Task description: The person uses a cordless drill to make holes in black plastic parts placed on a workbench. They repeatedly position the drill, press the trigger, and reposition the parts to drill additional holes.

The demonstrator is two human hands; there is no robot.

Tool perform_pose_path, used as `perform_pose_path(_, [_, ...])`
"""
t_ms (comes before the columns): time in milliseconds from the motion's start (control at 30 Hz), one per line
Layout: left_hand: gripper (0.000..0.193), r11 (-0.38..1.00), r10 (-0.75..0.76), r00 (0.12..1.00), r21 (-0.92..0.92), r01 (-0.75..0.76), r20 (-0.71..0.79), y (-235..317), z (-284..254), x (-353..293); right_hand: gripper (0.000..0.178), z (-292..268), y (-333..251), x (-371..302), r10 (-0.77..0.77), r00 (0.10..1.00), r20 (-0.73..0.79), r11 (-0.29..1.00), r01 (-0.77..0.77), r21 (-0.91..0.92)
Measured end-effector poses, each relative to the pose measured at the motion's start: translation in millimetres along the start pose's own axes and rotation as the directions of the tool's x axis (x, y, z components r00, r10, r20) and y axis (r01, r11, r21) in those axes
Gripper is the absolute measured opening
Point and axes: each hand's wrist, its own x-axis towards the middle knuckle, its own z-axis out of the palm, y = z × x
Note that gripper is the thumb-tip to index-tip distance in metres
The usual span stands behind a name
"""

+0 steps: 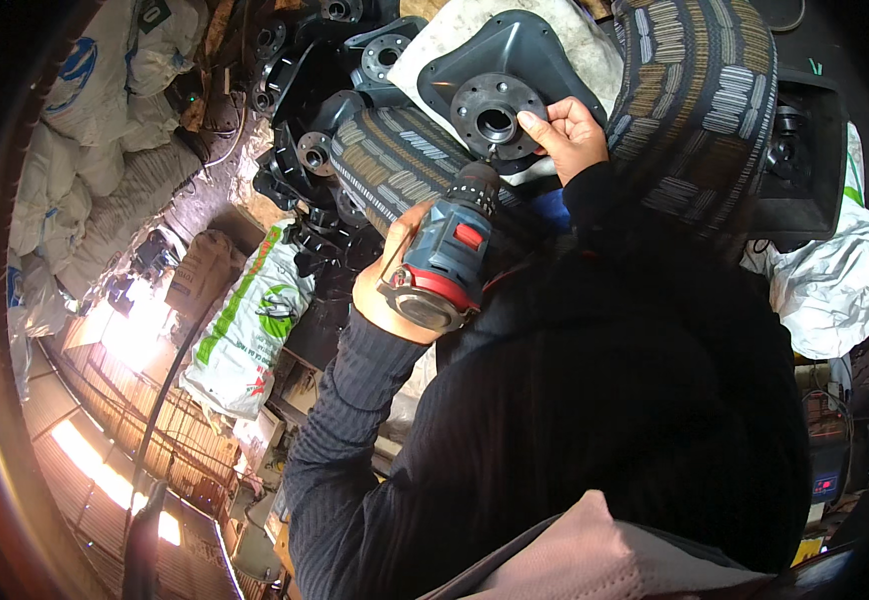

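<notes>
My left hand (395, 285) is wrapped round a cordless drill (450, 250) with a blue-grey and red body. Its black chuck points away from me, and the bit tip meets the rim of a round black flange (498, 122). That flange has a large centre hole and several smaller holes around it. It sits at the narrow end of a black moulded housing (515, 55), which rests on a whitish cloth or sack (445, 45) between my legs. My right hand (570, 140) grips the flange's right edge, thumb on its face; the other fingers are partly hidden.
Several similar black housings (305, 100) are piled to the left. A white and green sack (255, 320) stands below them, with stacked white sacks (105, 150) farther left. At right are a black bin (815, 160) holding dark parts and a white plastic bag (835, 280).
</notes>
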Motion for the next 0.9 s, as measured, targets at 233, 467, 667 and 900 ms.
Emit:
perform_pose_path(233, [0.039, 0.731, 0.145, 0.984, 0.659, -0.178, 0.105, -4.6, -0.5, 6.2, 0.021, -1.2, -0.3, -1.0, 0.003, 1.0, 0.014, 1.0, -0.003, -0.001])
perform_pose_path(467, [0.042, 0.274, 0.435, 0.877, 0.897, -0.346, 0.206, -24.9, -14.8, 12.5, 0.024, -7.2, -1.6, 10.4, -0.028, 0.998, 0.053, 0.998, 0.032, -0.059])
perform_pose_path(667, [0.07, 0.495, 0.585, 0.79, 0.692, -0.525, 0.181, -75.2, -0.1, -29.9, 0.036, -21.0, 12.1, 38.5, 0.003, 1.0, 0.021, 0.994, 0.0, -0.111])
perform_pose_path(900, [0.074, 0.32, 0.708, 0.649, 0.694, -0.645, 0.278, -140.4, -23.8, -45.0, 0.008, 3.0, -56.2, 12.3, -0.117, 0.87, 0.479, 0.993, 0.091, 0.076])
